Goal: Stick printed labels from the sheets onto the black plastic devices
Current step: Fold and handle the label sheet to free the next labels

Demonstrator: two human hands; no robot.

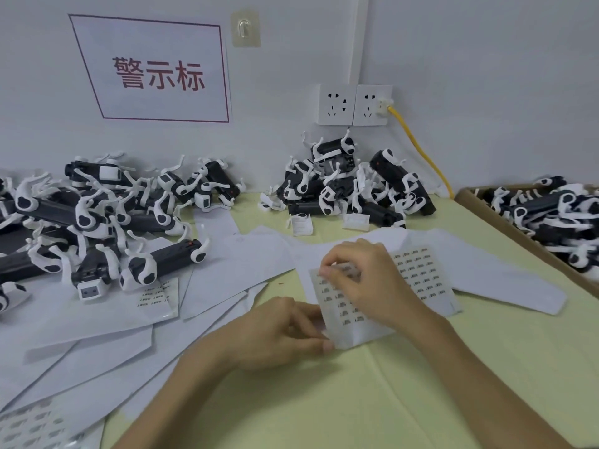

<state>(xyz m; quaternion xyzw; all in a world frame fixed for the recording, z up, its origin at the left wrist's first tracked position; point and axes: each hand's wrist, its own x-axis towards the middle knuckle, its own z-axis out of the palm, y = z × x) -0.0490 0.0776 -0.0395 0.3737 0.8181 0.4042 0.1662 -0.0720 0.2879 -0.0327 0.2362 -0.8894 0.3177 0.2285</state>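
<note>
Mid-peel, by the look of it. Left hand (pixel 285 332) pinching the near-left corner of the sheet (pixel 340 311), thumb and fingers clamped on the edge. Right hand (pixel 366 283) at the far-left corner, fingertips (pixel 327 270) curled tight on the paper, seemingly working one of the labels (pixel 418 273) loose. Cannot tell about any lifted sticker: too small, too blurred. Hands close together, both over the sheet, mid-table (pixel 356 400). No device in either. Nearest device (pixel 168 259) off to the left and a little farther back, well apart from the sheet, on loose papers (pixel 227 286), long axis from near-left to far-right, red-marked end toward the hands. Nearer the left hand than the right, so probably best fetched with the left, with the sticker kept on a right fingertip. More in a heap (pixel 81 215) behind it, in a pile (pixel 350 189) at the wall ahead, and in a box (pixel 525 237) far right. Likely snag: reaching across with the sticker hand and fouling the glue side on the papers.
</note>
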